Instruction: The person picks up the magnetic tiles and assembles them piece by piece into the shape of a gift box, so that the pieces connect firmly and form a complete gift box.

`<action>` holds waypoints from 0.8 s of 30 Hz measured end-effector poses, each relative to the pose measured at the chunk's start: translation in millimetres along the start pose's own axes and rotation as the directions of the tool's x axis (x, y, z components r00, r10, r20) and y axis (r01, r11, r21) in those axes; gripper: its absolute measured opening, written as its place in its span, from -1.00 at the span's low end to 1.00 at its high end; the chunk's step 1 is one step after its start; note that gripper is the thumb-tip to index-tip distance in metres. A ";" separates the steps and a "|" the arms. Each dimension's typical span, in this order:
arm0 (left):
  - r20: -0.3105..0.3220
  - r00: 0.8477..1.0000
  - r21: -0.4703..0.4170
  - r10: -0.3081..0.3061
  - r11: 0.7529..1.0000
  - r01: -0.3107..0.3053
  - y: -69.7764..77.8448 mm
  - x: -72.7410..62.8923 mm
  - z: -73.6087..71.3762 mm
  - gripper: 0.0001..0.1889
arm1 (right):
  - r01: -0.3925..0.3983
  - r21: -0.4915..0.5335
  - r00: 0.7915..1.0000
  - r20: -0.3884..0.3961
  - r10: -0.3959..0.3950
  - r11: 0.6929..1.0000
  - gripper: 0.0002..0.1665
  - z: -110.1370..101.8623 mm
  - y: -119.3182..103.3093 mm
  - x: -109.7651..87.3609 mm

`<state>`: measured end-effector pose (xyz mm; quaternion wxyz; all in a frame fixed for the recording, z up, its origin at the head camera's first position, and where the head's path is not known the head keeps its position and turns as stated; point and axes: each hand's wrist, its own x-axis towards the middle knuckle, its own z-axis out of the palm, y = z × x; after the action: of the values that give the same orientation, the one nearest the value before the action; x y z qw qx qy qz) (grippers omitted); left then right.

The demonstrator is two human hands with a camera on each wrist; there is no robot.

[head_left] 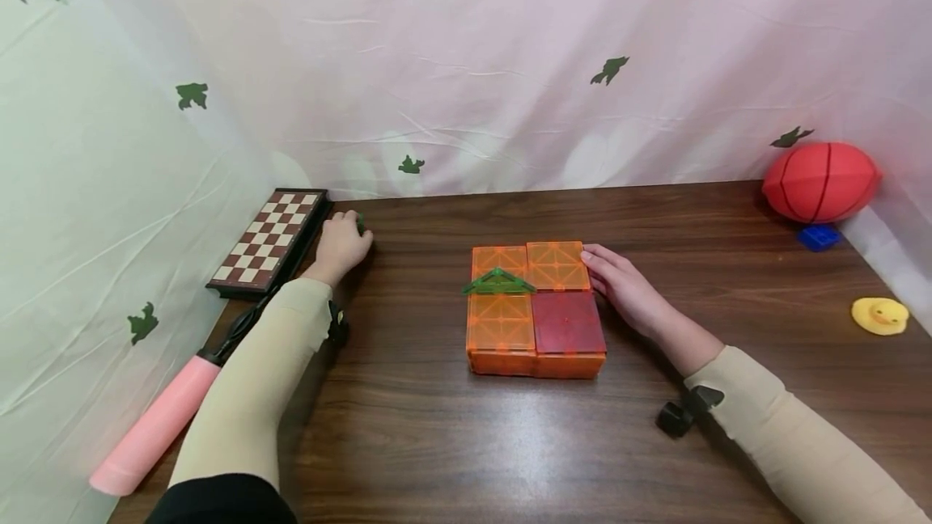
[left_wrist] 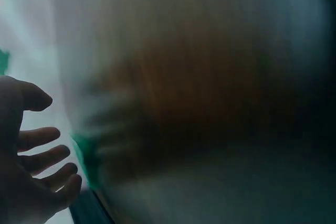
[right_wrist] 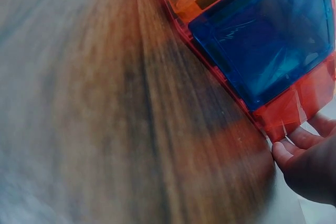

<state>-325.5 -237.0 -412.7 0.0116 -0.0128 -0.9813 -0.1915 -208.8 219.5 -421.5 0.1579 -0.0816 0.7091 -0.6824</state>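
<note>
In the head view a low box of see-through magnetic tiles [head_left: 502,322], orange with one red square on top, sits mid-table. A green triangular tile piece [head_left: 500,281] stands on its top left part. My right hand [head_left: 622,285] touches the box's far right corner. Seen from the right wrist, its fingertips [right_wrist: 283,150] rest against a red tile, beside a blue tile [right_wrist: 268,40]. At the back left, my left hand [head_left: 342,245] is beside the chessboard [head_left: 269,237], by a small green piece [head_left: 360,223]. In the left wrist view its fingers are spread near that blurred green piece [left_wrist: 86,158].
A pink cylinder [head_left: 156,427] with a black end lies along the left table edge, under the left forearm. On the right are a red ball [head_left: 823,182], a blue block [head_left: 819,237] and a yellow duck [head_left: 879,316]. Curtains [head_left: 466,63] bound the back and sides.
</note>
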 end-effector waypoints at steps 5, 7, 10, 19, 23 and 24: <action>0.029 0.993 0.070 -0.119 0.991 0.117 -15.7 3.7 -1.8 -0.43 | -0.021 0.018 1.000 0.011 0.020 1.000 -0.22 0.6 -0.3 -0.4; 0.045 0.990 0.077 -0.131 0.989 0.127 -17.4 4.6 -1.9 -0.41 | -0.021 0.014 1.000 0.013 0.021 1.000 -0.22 0.4 -0.4 -0.7; 0.047 0.991 0.061 -0.121 0.991 0.118 -16.5 6.0 -2.6 -0.42 | -0.015 0.003 1.000 0.010 0.015 1.000 -0.23 0.1 -0.7 -1.1; 0.031 0.993 -0.058 -0.111 0.992 0.113 -7.1 9.4 -2.3 -0.44 | -0.015 0.003 1.000 -0.002 0.015 1.000 -0.23 -0.1 -0.3 -1.3; 0.012 0.998 -0.101 -0.067 0.993 0.067 -1.6 9.3 -2.3 -0.48 | -0.015 -0.002 1.000 -0.006 0.014 1.000 -0.22 -1.3 -0.5 -1.5; 0.009 0.998 -0.110 -0.057 0.992 0.058 0.2 8.9 -2.7 -0.49 | -0.015 -0.007 1.000 -0.008 0.014 1.000 -0.22 -1.9 -0.6 -1.7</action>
<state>-334.3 -237.7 -409.9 0.0024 0.0141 -0.9693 -0.2454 -207.9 221.8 -420.7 0.1598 -0.0743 0.7125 -0.6792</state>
